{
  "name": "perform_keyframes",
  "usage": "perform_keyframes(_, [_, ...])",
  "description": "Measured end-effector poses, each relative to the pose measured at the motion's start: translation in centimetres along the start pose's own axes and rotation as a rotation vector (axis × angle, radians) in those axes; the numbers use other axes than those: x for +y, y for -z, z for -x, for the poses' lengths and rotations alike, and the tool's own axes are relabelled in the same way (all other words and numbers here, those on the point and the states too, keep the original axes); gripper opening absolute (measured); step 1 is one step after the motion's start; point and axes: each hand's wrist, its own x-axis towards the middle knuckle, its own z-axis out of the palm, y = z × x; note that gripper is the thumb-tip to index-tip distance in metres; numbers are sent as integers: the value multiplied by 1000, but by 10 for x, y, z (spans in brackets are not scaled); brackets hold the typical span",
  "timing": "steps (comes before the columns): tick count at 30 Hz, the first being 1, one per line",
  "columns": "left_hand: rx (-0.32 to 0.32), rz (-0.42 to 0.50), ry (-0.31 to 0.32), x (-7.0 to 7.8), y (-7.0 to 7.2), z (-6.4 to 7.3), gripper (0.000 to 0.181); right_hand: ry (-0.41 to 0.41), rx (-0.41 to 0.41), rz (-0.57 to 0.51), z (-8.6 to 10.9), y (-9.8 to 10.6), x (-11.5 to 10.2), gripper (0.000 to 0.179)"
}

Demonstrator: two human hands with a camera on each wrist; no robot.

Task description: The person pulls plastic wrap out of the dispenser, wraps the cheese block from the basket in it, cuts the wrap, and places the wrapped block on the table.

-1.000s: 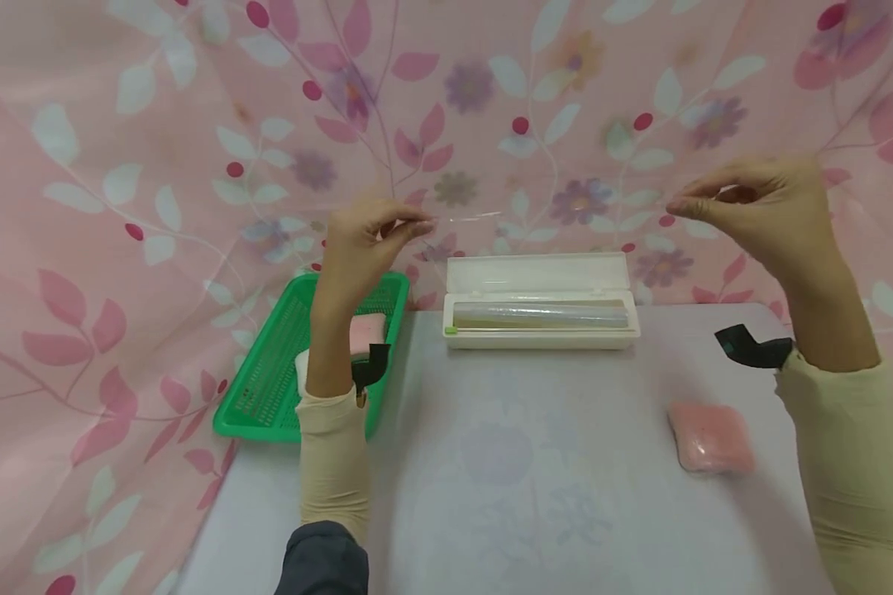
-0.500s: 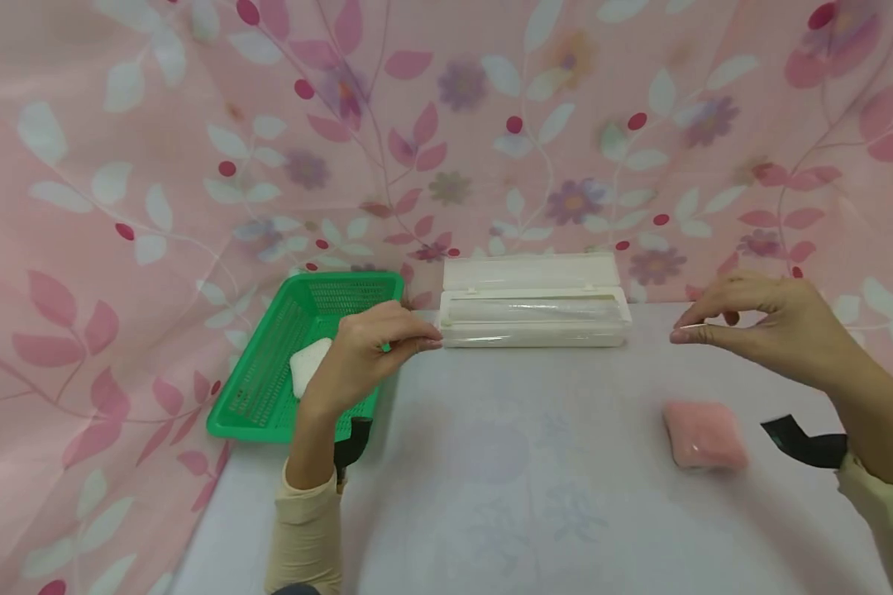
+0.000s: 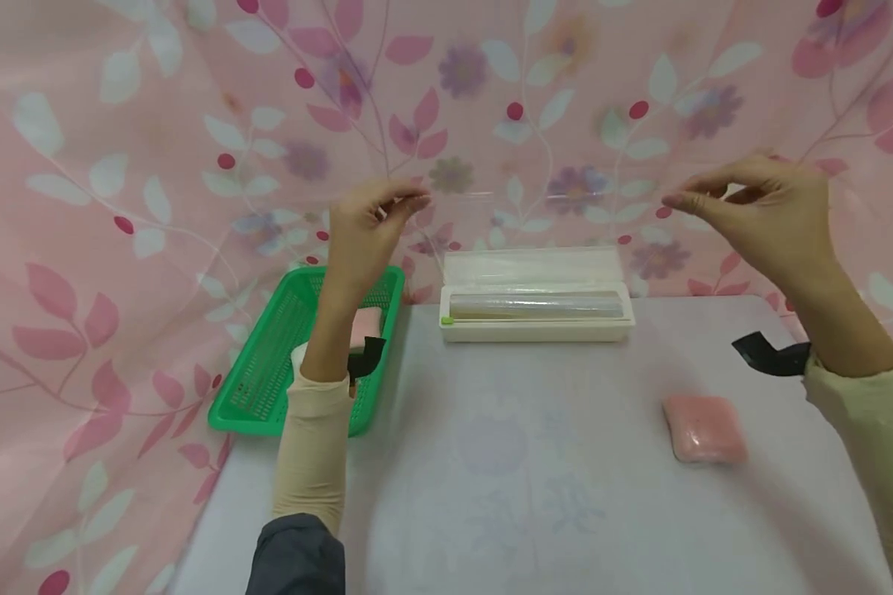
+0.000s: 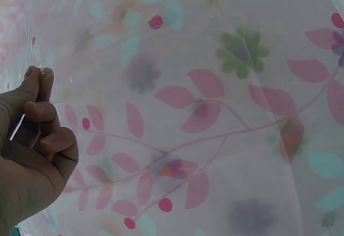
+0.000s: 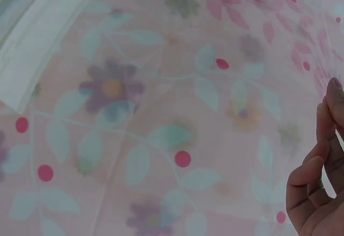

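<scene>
A clear sheet of cling film [image 3: 479, 196] stretches between the hands, showing mainly as faint glints. My left hand [image 3: 368, 231] pinches one corner between thumb and fingertip, raised above the green basket's right side. Level with it, my right hand [image 3: 770, 215] pinches the opposite corner, with its other fingers loosely curled. Creases fan out from the pinched film [image 4: 32, 48] in the left wrist view. Below and between the hands stands a white cling film box [image 3: 536, 332], lid up, with a roll [image 3: 536, 305] inside.
A pink, film-wrapped, pillow-shaped piece [image 3: 705, 430] lies on the white table [image 3: 491, 512] at the right. In the green basket [image 3: 241, 413] at the left are a pink piece [image 3: 367, 326] and a white one, partly hidden by the left arm. A floral curtain [image 3: 476, 124] hangs behind.
Both hands dipped to about the box's height half a second ago, then rose again with the film. The box, basket and pink piece stay where they were.
</scene>
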Motion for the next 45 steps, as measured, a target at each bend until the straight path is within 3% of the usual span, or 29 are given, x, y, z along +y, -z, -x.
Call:
perform_keyframes(4, [31,-5,66,-3,-4,-22,10,-103,25,-26,-24,0,0,18])
perform_keyframes(8, [35,-38,112,-2,-9,-36,12,-105,58,-61,-39,-1,8,19])
perform_keyframes(13, [66,-11,143,-1,-12,-48,12,-93,126,-106,-49,-3,19,18])
perform_keyframes(21, [118,-1,166,1,-9,-61,10,-38,181,-103,-61,-5,14,18])
perform_keyframes(28, [79,-36,133,4,-7,-56,10,-56,161,-89,-56,-4,13,20])
perform_keyframes(34, [-27,-135,68,8,1,-38,11,-51,99,-61,-43,-3,9,20])
perform_keyframes(38, [-83,-145,45,9,3,-28,10,-84,51,-88,-40,-6,5,19])
perform_keyframes(45, [-51,-99,40,3,-3,-21,10,-106,22,-79,-41,-17,7,17])
